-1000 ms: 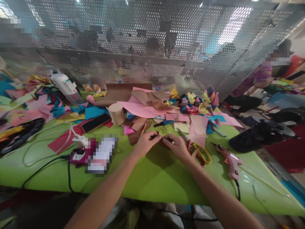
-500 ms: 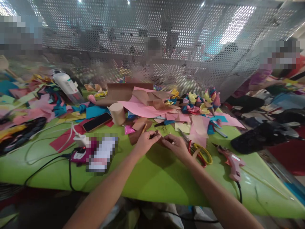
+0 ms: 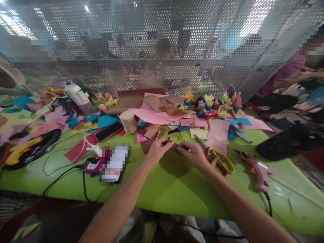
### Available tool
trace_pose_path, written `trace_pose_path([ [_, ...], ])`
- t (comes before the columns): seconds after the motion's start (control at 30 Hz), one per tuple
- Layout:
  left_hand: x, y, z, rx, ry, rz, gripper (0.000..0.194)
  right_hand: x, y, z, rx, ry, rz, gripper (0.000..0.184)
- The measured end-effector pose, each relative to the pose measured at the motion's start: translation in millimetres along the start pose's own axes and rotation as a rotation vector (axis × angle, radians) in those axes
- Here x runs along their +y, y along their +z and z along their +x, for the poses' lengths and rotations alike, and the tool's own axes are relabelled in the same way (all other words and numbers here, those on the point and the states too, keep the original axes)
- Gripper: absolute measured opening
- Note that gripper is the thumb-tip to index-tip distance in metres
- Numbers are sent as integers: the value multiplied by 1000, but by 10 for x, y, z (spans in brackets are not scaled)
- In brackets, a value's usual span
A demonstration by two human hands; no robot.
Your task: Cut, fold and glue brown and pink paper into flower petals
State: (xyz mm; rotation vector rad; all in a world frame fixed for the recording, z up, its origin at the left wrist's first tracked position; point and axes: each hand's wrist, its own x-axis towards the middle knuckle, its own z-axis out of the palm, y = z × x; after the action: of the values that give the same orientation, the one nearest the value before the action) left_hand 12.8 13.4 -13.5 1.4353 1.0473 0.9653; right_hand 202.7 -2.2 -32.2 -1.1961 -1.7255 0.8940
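Observation:
Above the middle of the green table [image 3: 162,192], my left hand [image 3: 159,151] is closed in a pinch at the left end of a small brown piece of paper [image 3: 175,147]. My right hand [image 3: 194,154] pinches its other end, fingertips a short gap from the left ones. Most of the piece is hidden by my fingers. Scissors with red and yellow handles [image 3: 224,163] lie just right of my right hand. Behind my left hand are brown paper scraps [image 3: 153,131] and a small pink packet [image 3: 141,137].
A pink glue gun [image 3: 260,172] lies at the right, near a black bottle [image 3: 278,143]. At left are a phone with a lit screen [image 3: 115,165], a purple power strip [image 3: 97,163] and cables. Coloured paper, a tan cup-shaped roll [image 3: 128,122] and a white bottle [image 3: 78,96] stand behind.
The camera view has turned a little left, so things on the table appear farther right. Both hands keep their pinch on the brown paper, with a slightly changed finger position.

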Motion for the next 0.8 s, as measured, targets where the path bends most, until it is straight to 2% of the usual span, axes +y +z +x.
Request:
trace_pose_path([
  [0.07, 2, 5, -1, -15, -1, 6, 41, -1, -14, 0, 4, 7, -7, 24],
  [0.2, -29, 5, 14, 83, 16, 49, 31, 0, -45, -2, 3, 24, -19, 31],
  [0.27, -51, 0, 24, 116, 19, 23, 32, 1, -56, -1, 6, 33, -28, 29],
  [0.47, -71, 0, 35, 110, 7, 28, 40, 5, -58, 8, 39, 38, -48, 23],
  [0.8, -83, 7, 74, 178, 27, -103, 30, -6, -87, 3, 43, 67, -2, 30],
])
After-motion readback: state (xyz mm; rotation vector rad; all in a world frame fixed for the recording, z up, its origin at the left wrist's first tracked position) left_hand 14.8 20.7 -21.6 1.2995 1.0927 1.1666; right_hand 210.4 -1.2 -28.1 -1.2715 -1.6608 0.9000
